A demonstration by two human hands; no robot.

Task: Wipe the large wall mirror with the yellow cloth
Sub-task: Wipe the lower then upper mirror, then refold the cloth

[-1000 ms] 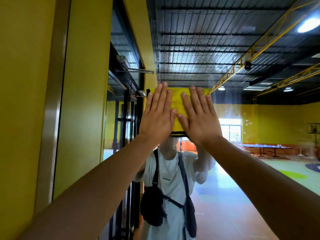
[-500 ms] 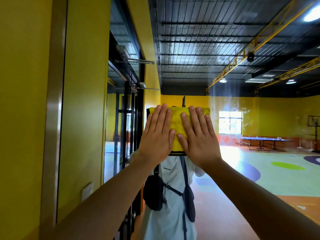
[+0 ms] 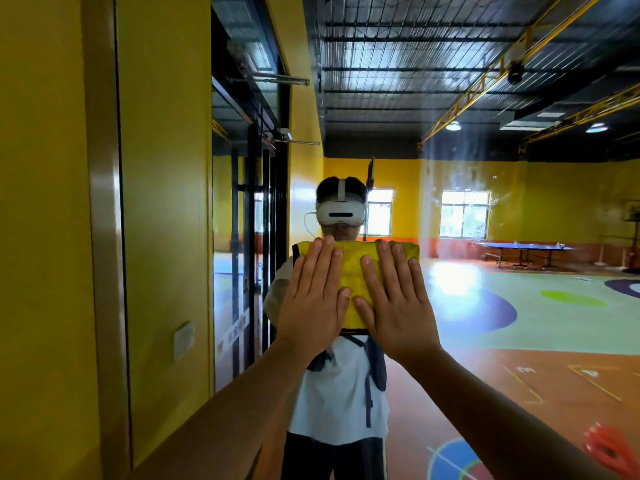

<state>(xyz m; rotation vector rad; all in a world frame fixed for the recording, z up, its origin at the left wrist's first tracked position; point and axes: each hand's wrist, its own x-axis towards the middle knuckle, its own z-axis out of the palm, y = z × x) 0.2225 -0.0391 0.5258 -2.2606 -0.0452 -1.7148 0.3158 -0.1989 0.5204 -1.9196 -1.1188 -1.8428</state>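
The large wall mirror (image 3: 485, 98) fills the view from its metal left frame rightwards and reflects a big hall. A folded yellow cloth (image 3: 351, 271) lies flat against the glass at chest height of my reflection. My left hand (image 3: 313, 299) and my right hand (image 3: 394, 303) both press flat on the cloth, fingers pointing up and slightly spread, thumbs almost touching. The cloth's lower part is hidden behind my palms. Faint streaks and droplets (image 3: 464, 174) show on the glass up and to the right of the cloth.
The mirror's brushed metal frame (image 3: 105, 220) runs vertically at the left, with yellow wall (image 3: 41, 202) beside it. A white wall plate (image 3: 183, 339) is reflected low on the left. A red object (image 3: 609, 452) sits at the lower right corner.
Both hands have slid the cloth straight down the glass, from above my reflection's head to its chest. My reflection's head with the headset now shows above the cloth.
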